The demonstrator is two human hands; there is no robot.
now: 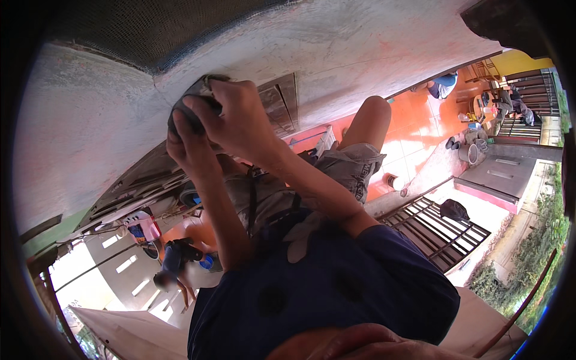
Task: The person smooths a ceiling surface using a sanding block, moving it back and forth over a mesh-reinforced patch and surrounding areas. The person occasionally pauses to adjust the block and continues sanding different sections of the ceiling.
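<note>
We see both bare hands raised together in the upper left of the frame, left of centre, around a dark rounded object (pixel 211 102) that lies between them in front of a pale, pink-stained wall (pixel 342 45). Whether the object touches the wall we cannot tell.

The left hand (pixel 195 150) is the lower one: its forearm climbs steeply from below the middle of the frame, leaning slightly left, and its fingers point upward, closed about the object's lower left side. The right hand (pixel 243 114) sits higher — its forearm crosses on a long diagonal from the dark blue shirt (pixel 318 282) at lower centre, elbow bent and set outward to the right. We find its fingers bent and drawn in, the thumb reaching left over the dark surface and the index curled along the upper edge; the gap between them is narrow and filled by the object. The wrist looks nearly in line with the forearm.

Beneath the arms we see grey patterned shorts (pixel 351 171) and a bare bent knee (pixel 373 114) right of centre. At lower left another person (pixel 174 261) bends forward near a blue bucket (pixel 206 261); at right, orange floor tiles (pixel 414 117) catch bright light.
</note>
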